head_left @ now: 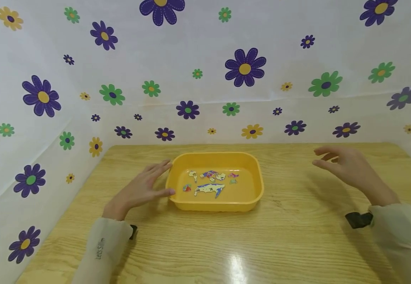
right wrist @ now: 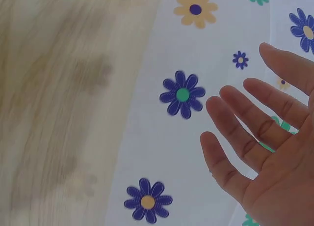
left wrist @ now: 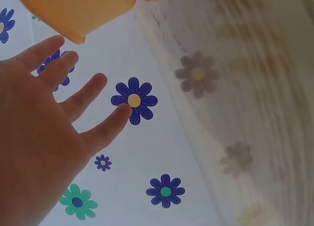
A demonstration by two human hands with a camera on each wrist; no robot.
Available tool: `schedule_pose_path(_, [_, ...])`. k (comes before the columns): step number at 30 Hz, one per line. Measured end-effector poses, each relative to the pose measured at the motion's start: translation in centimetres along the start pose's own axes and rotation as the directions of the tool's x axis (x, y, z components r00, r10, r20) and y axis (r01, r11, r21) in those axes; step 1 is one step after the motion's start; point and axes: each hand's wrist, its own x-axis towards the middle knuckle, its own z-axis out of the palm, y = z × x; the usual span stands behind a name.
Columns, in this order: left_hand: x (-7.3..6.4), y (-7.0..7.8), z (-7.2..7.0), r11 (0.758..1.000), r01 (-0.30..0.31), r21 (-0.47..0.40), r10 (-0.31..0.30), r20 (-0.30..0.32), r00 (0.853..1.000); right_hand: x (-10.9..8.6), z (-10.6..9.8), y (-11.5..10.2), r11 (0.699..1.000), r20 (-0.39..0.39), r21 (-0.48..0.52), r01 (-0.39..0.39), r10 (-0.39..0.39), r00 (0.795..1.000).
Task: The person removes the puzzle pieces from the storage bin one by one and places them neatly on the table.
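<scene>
The yellow tray (head_left: 246,191) stands on the wooden table (head_left: 279,240), just to the right of the left hand (head_left: 138,193) and well to the left of the right hand (head_left: 350,167); flat, irregular cut-outs lie on its floor, to the right of the left thumb; the largest, a cream piece with blue edging (head_left: 209,189), lies nearest the person; a small red-and-blue piece (head_left: 186,188) lies between it and the left hand; a small pink piece (head_left: 233,175) and a green piece (head_left: 233,182) lie on the side toward the right hand. The left hand has its fingers extended and thumb spread wide, tips at the tray's left end; it grasps nothing, and whether the tips touch the rim cannot be told; the right hand is raised above the table, fingers loosely bent and parted, likewise holding nothing. Behind the left hand, a pale sleeve (head_left: 102,236) bears dark lettering; behind the right hand, a black strap (head_left: 358,219) shows at the cuff; beyond both hands stands a white flower-printed sheet (head_left: 198,39).
</scene>
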Motion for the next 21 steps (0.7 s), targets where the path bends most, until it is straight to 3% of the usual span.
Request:
schedule_pose_path(10, [0.5,0.2,0.1,0.999,-0.053,-0.014,0.053,0.041,0.998,1.9,1.0,-2.6,0.995,-0.009,0.103,-0.003,0.004,1.0])
schedule_pose_path(17, [0.6,-0.2,0.0,0.996,-0.042,-0.075,0.048,0.079,0.996,3.5,1.7,-4.7,0.99,-0.001,0.118,0.074,-0.074,0.997])
schedule_pose_path(21, [0.7,-0.2,0.0,0.994,-0.024,-0.102,0.034,0.097,0.995,4.5,2.0,-6.1,0.986,0.033,0.149,0.076,-0.082,0.996])
